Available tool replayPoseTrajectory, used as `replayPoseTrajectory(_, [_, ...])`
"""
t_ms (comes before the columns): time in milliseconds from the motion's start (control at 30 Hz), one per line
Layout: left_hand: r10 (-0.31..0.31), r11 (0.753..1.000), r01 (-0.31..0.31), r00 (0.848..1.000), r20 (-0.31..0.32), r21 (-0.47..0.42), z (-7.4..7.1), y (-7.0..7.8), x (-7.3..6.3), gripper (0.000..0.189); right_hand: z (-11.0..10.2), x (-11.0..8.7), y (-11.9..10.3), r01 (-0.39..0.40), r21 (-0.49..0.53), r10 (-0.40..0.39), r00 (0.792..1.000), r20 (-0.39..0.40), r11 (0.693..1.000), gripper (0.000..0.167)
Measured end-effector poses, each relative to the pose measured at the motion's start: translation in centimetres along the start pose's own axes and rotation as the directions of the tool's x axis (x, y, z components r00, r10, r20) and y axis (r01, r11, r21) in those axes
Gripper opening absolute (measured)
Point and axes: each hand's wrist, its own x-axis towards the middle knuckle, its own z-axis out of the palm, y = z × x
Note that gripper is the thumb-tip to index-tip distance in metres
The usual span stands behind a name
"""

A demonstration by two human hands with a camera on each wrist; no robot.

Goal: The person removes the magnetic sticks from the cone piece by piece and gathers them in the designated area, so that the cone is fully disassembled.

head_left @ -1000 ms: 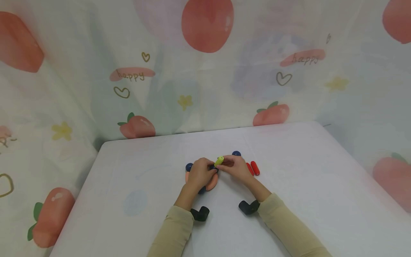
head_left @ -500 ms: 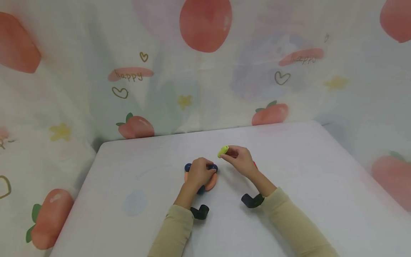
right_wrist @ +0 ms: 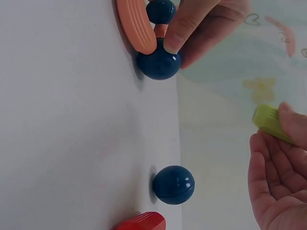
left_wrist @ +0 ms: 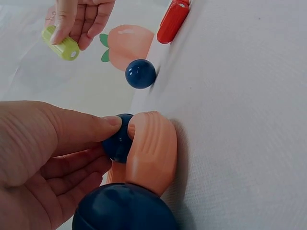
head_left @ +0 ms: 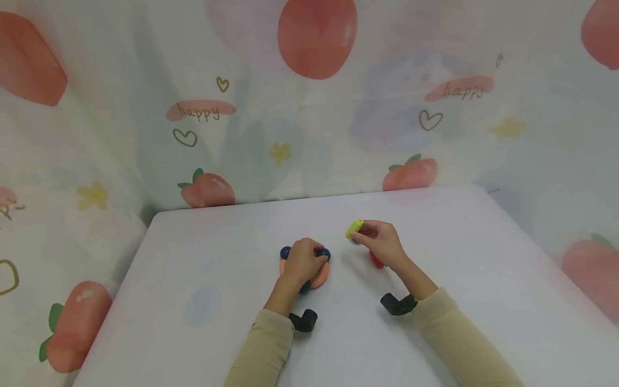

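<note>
My left hand [head_left: 301, 262] pinches a blue ball [left_wrist: 115, 146] between thumb and fingers. That ball joins a toy build of curved orange rods [left_wrist: 154, 148] and blue balls, lying on the white table. Another blue ball [left_wrist: 125, 208] of the build looms large in the left wrist view. Raised above the table to the right, my right hand [head_left: 384, 241] holds a short yellow-green rod [head_left: 354, 229] between thumb and fingers. The rod is apart from the build. A loose blue ball [right_wrist: 173, 185] lies between the build and a red rod [right_wrist: 144, 222].
The white tabletop [head_left: 203, 258] stretches around the pieces. Part of a red rod [head_left: 376, 260] shows below my right hand, which hides what lies behind it. A cloth printed with peaches [head_left: 208, 191] hangs behind the table. Black wrist-worn pieces [head_left: 303, 321] stick out near both cuffs.
My right hand has carried the yellow-green rod away from the build, up and to the right, covering more of the red rods. My left hand stays on the build.
</note>
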Motion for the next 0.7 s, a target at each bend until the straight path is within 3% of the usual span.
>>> replayPoseTrajectory(233, [0.024, 1.000, -0.023, 1.000, -0.010, 0.011, 0.1, -0.1, -0.1, 0.025, -1.2, -0.3, 0.5, -0.044, -0.066, 0.044, 0.999, -0.004, 0.997, 0.035])
replayPoseTrajectory(500, [0.041, 0.999, -0.041, 0.999, -0.019, 0.027, 0.1, -0.2, -0.3, 0.024, -2.5, -0.9, 1.8, -0.078, -0.060, 0.079, 0.997, 0.001, 0.995, 0.040])
replayPoseTrajectory(700, [0.036, 0.999, -0.036, 0.999, -0.025, 0.008, 0.1, -0.2, -0.3, 0.024, -3.8, -1.6, 2.3, -0.117, -0.071, 0.114, 0.993, -0.041, 0.991, 0.041])
